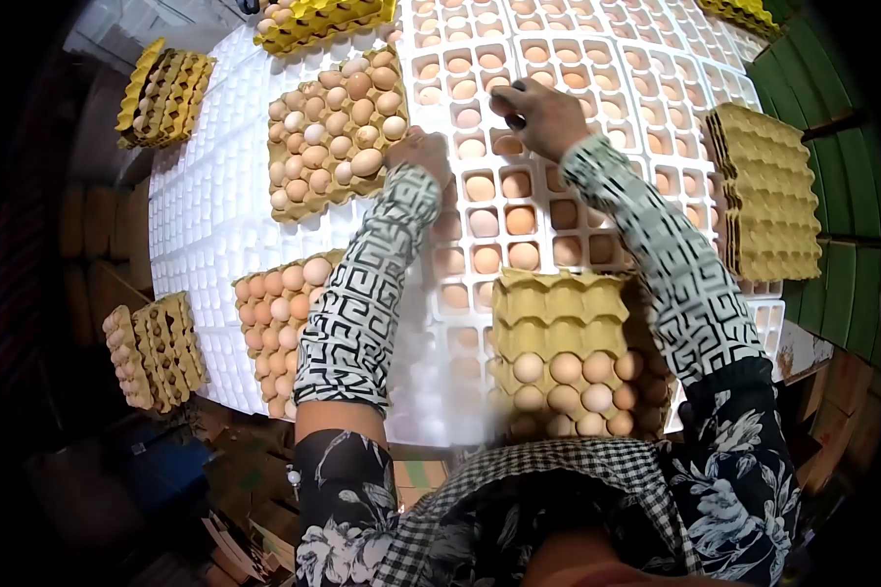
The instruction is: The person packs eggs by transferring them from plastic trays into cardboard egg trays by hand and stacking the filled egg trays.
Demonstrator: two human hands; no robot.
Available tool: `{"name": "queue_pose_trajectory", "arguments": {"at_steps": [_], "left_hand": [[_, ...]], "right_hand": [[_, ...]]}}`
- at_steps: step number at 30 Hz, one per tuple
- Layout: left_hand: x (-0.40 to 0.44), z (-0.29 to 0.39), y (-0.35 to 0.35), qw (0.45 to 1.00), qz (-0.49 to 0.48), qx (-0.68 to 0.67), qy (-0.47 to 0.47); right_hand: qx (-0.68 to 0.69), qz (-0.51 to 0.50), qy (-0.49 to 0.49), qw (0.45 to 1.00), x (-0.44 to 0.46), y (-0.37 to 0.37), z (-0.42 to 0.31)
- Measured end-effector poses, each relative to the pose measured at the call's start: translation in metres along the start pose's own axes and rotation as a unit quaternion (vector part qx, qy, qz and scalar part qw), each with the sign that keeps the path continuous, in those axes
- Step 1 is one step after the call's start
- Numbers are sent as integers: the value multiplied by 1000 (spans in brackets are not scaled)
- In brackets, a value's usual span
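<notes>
My right hand [546, 115] is over a white foam tray [500, 168] whose square cells hold brown eggs. Its fingers are curled, with dark patches at the fingertips; whatever they grip is hidden. At the right edge of a pulp egg tray [289, 211], full of brown and pale eggs [337, 122], is my left hand [419, 153]. Its fingers are bent and partly smeared, so their grip does not show. Nearest my body, a partly filled pulp tray [560, 311] has bare cups at its far side and eggs [565, 368] in its near rows.
White foam trays [206, 210] cover the left side. A stack of pulp trays [764, 191] stands at right. Another egg-filled tray [274, 311] lies beside my left forearm. Yellow trays [164, 95] sit at far left, and more trays [154, 352] at lower left.
</notes>
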State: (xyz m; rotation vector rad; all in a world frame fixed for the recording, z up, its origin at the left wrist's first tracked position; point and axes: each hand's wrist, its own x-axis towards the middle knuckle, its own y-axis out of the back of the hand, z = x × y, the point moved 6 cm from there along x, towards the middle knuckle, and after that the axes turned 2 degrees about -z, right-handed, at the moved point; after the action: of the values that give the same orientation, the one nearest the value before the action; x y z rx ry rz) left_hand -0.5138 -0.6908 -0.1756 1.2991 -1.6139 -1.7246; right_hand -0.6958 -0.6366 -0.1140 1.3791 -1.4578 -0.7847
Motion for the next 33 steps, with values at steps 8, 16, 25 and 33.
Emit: {"name": "queue_pose_trajectory", "arguments": {"at_steps": [8,16,25,33], "left_hand": [[48,-22,44,931,339,-96,-91],[9,-7,20,944,300,-73,-117],[-256,194,56,888,58,-229,-395],[-282,239,41,929,81,-115,-342]], "right_hand": [[-101,17,14,995,6,-71,67],[181,170,-60,967,-128,89,100],[107,-156,-246,951,-355,119,42],[-136,-164,-182,960,-311,101,12]]}}
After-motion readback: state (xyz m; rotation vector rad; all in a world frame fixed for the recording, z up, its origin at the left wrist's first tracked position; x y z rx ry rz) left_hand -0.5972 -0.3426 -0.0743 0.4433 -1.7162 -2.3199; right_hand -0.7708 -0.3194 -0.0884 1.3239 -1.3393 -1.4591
